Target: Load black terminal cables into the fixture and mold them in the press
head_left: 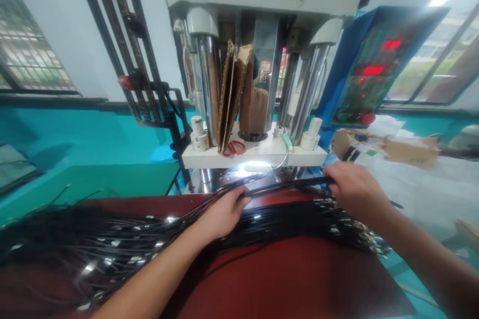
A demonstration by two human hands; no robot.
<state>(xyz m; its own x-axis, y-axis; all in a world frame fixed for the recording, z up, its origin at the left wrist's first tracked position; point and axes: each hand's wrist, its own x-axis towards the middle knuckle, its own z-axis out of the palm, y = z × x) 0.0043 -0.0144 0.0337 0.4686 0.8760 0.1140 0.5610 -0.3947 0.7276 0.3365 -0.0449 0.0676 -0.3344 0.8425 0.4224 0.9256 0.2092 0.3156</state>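
A thin bundle of black cables (288,186) stretches between my two hands, raised above the table. My left hand (225,212) is closed around its middle, and my right hand (354,184) grips it near the right end. Beneath lies a thick pile of black cables (288,222), spread across the reddish-brown table (284,279). Loose cable ends with small shiny metal connectors (112,254) fan out on the left, and more connector ends gather at the pile's right. The fingertips of both hands are partly hidden.
Behind the table stands a white press machine (258,152) with metal columns, a lit lamp (256,166), folded cardboard (234,94) and red-handled scissors (235,148). A blue control box (348,75) with red displays is at right, near cardboard boxes (411,152) and white sheeting (422,189).
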